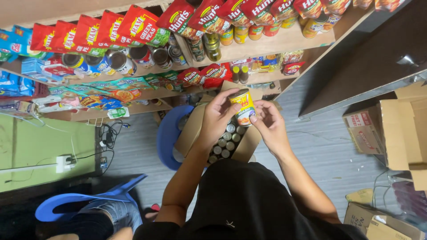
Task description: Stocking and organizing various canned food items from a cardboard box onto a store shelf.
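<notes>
Both my hands hold one small can [243, 106] with a yellow and red label, raised above an open cardboard box [191, 131]. My left hand [218, 113] wraps the can's left side, thumb near its top. My right hand [269, 122] touches its right side with the fingertips. Inside the box stand several cans [226, 141] with silver lids. The box rests on a blue plastic stool [168, 133]. I wear black shorts [244, 200].
Wooden shelves [271, 44] ahead carry red pouches, cans and jars. More open cardboard boxes [391, 129] lie at right. A blue chair [84, 200] and another person's knee in jeans [106, 215] are at lower left. A white power strip [63, 163] sits on a green surface.
</notes>
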